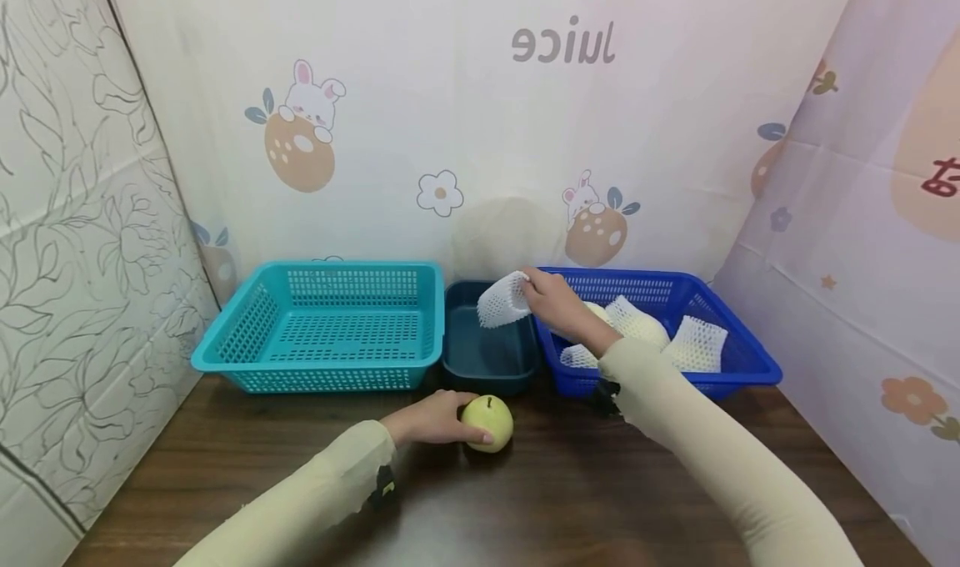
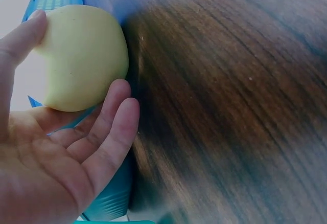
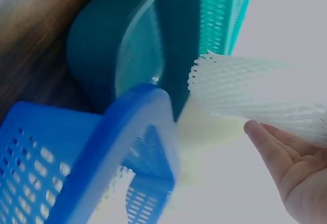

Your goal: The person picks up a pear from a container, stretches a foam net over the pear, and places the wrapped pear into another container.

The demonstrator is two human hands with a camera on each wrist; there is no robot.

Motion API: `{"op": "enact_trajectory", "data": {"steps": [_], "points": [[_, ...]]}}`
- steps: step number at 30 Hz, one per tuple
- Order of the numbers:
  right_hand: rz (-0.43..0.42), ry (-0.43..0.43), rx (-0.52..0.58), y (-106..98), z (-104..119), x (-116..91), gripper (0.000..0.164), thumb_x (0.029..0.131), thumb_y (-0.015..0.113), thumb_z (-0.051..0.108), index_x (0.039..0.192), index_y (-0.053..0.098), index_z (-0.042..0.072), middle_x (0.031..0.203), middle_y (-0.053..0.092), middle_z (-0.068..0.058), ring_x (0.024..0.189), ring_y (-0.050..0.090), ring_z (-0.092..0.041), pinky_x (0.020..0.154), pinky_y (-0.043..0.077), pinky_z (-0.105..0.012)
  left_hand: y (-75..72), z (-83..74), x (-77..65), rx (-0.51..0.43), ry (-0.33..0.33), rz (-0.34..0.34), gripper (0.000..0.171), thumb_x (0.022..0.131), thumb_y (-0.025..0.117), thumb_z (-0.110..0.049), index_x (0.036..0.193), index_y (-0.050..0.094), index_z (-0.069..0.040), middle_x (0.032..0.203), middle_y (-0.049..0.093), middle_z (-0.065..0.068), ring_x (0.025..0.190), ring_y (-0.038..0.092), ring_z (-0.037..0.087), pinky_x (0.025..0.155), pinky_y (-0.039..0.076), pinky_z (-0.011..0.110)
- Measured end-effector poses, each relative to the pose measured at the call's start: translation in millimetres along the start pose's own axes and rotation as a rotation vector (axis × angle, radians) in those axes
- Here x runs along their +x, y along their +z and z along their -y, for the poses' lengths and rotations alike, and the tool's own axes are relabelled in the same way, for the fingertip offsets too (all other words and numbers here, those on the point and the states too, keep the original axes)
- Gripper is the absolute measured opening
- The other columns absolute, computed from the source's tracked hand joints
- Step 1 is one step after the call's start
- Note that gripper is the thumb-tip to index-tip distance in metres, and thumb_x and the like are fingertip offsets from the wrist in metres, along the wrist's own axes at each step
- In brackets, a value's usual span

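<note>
My left hand [image 1: 431, 418] holds a yellow-green pear [image 1: 491, 427] by its side, thumb at the front, on the wooden table. In the left wrist view the thumb and fingers curve about the pear [image 2: 84, 58]. My right hand [image 1: 558, 302] pinches a white foam net sleeve [image 1: 501, 302] by one end, above the dark teal bin [image 1: 487, 377]. The sleeve [image 3: 240, 83] looks hollow and hangs tilted; part of it is washed out by glare in the right wrist view. Just under the right forearm is the blue basket [image 1: 738, 377], holding several pale fruits in foam nets.
A turquoise basket [image 1: 315, 373] stands left of the dark bin, with nothing seen inside. All three containers stand in a row along a printed curtain [image 1: 390, 117] at the back. Wooden table [image 1: 525, 517] spreads in front of them.
</note>
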State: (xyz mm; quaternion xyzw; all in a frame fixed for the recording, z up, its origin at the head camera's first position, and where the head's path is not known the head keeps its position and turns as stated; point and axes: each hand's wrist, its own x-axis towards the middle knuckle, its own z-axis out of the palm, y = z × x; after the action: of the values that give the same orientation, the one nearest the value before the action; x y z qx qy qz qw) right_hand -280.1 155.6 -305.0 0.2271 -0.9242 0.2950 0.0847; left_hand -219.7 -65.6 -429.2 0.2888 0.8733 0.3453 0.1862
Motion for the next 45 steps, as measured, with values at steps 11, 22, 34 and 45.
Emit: {"op": "enact_trajectory", "data": {"steps": [11,22,34,45], "points": [[0.071,0.066,0.160,-44,19,-40,0.035,0.103,0.038,0.020,0.123,0.055,-0.002,0.114,0.061,-0.019,0.094,0.058,-0.027,0.079,0.047,-0.041,-2.3,-9.2,-4.9,0.059,-0.021,0.015,0.048,0.083,0.069,-0.048,0.111,0.060,-0.010,0.083,0.060,-0.005,0.075,0.054,0.011,0.071,0.046,0.029],[0.171,0.031,0.243,-45,24,-72,0.034,0.104,0.038,0.020,0.123,0.055,-0.002,0.113,0.063,-0.016,0.097,0.060,-0.023,0.083,0.050,-0.041,-2.7,-9.2,-4.3,0.075,-0.032,0.012,0.047,0.082,0.068,-0.047,0.109,0.058,-0.010,0.082,0.059,-0.005,0.074,0.054,0.012,0.070,0.046,0.030],[0.187,0.012,0.244,-34,19,-81,0.033,0.102,0.040,0.015,0.123,0.057,-0.004,0.112,0.063,-0.014,0.096,0.061,-0.022,0.088,0.049,-0.043,-17.8,-14.0,-23.6,0.024,0.005,-0.170,0.073,0.087,0.061,-0.052,0.134,0.050,0.003,0.121,0.060,0.013,0.108,0.057,0.022,0.089,0.047,0.041],[0.196,-0.033,0.306,-35,29,-78,0.030,0.102,0.040,0.014,0.121,0.057,-0.002,0.107,0.065,-0.011,0.089,0.060,-0.018,0.081,0.050,-0.033,-23.3,-36.6,-16.6,-0.381,-0.001,-0.468,0.037,0.101,0.044,-0.027,0.111,0.062,0.004,0.097,0.066,0.015,0.086,0.062,0.023,0.076,0.053,0.037]]}}
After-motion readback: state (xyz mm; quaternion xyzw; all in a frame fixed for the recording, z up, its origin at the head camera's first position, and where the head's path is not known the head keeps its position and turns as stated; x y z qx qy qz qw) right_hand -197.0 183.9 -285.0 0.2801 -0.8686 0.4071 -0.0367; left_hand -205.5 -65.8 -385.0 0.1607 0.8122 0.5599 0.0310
